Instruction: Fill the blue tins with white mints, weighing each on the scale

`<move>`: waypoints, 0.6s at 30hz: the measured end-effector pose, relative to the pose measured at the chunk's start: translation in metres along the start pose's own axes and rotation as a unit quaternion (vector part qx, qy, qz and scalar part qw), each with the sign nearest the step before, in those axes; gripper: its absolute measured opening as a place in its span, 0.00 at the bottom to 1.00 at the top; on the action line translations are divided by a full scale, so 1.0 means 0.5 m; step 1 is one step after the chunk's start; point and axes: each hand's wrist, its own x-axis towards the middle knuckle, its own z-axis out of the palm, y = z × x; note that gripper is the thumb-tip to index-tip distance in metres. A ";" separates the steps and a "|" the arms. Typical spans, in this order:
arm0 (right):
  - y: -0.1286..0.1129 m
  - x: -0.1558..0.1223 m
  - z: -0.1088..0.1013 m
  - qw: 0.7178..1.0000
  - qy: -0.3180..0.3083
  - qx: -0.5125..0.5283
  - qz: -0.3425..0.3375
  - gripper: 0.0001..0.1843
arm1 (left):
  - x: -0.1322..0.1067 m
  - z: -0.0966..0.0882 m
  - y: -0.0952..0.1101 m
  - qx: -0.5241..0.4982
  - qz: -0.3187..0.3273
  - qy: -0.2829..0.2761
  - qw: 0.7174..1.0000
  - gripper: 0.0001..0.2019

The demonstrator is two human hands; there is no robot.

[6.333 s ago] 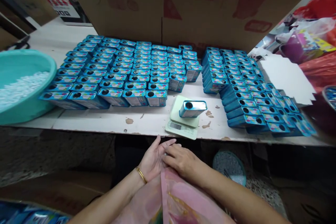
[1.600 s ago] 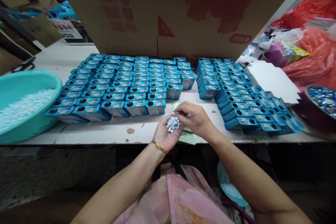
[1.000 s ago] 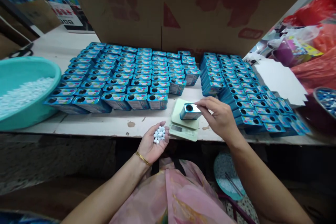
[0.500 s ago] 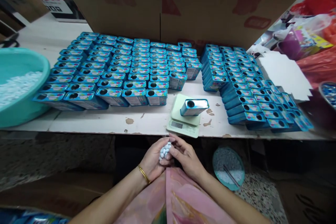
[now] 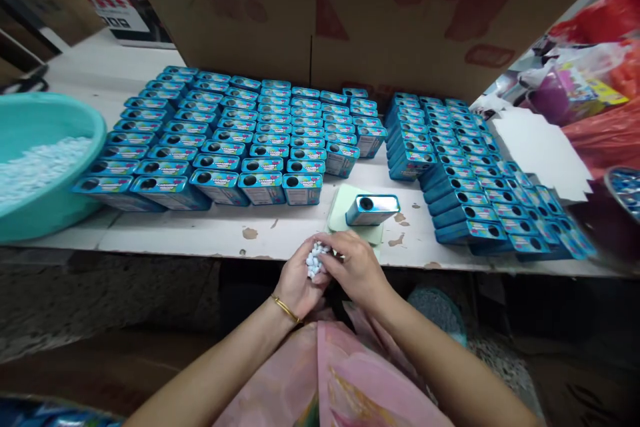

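My left hand [image 5: 296,285] is cupped palm up around a small heap of pale bluish-white candies [image 5: 316,261]. My right hand [image 5: 359,268] curls over the heap from the right, its thumb and fingers against the candies. Both hands are at the table's front edge, just before a pale green kitchen scale [image 5: 341,205], and they cover its display. On the scale stands a blue tin [image 5: 373,211] with a dark round hole in its silvery top.
Rows of blue tins [image 5: 260,181] fill the table's left and middle, more tins [image 5: 467,213] the right. A turquoise basin [image 5: 95,147] of candies stands far left. Behind rises a large cardboard box [image 5: 280,20]. A tub [image 5: 435,310] sits on the floor below right.
Both hands have moved up and forward with the candies, now over the table edge and hiding the scale's front. My right hand has turned further over the heap. The view has shifted slightly.
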 end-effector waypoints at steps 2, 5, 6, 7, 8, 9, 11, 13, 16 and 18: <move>-0.009 0.013 -0.015 0.997 -0.028 -0.054 -0.050 0.12 | 0.009 0.000 0.005 -0.029 -0.024 -0.001 0.999 0.05; -0.014 0.029 -0.026 0.982 -0.079 -0.137 -0.105 0.09 | 0.019 -0.005 0.009 -0.044 -0.039 -0.008 0.998 0.06; -0.013 0.034 -0.028 0.976 -0.091 -0.159 -0.117 0.09 | 0.022 -0.006 0.009 -0.045 -0.044 -0.008 0.998 0.06; -0.010 0.038 -0.028 0.971 -0.099 -0.175 -0.128 0.09 | 0.023 -0.006 0.010 -0.044 -0.048 -0.007 0.998 0.06; -0.006 0.042 -0.029 0.968 -0.106 -0.183 -0.137 0.08 | 0.025 -0.005 0.011 -0.044 -0.050 -0.004 0.998 0.06; -0.002 0.045 -0.030 0.967 -0.109 -0.182 -0.144 0.07 | 0.026 -0.002 0.012 -0.045 -0.052 -0.001 0.998 0.06; 0.008 0.050 -0.039 0.970 -0.101 -0.161 -0.152 0.06 | 0.029 0.008 0.015 -0.049 -0.060 -0.006 0.997 0.06; 0.015 0.054 -0.056 0.976 -0.076 -0.130 -0.155 0.06 | 0.032 0.023 0.019 -0.048 -0.068 -0.028 0.996 0.06; 0.026 0.059 -0.099 0.984 -0.016 -0.105 -0.146 0.07 | 0.037 0.044 0.023 -0.032 -0.077 -0.067 0.994 0.06; 0.037 0.066 -0.131 0.985 0.032 -0.107 -0.131 0.06 | 0.039 0.052 0.025 -0.022 -0.079 -0.077 0.994 0.07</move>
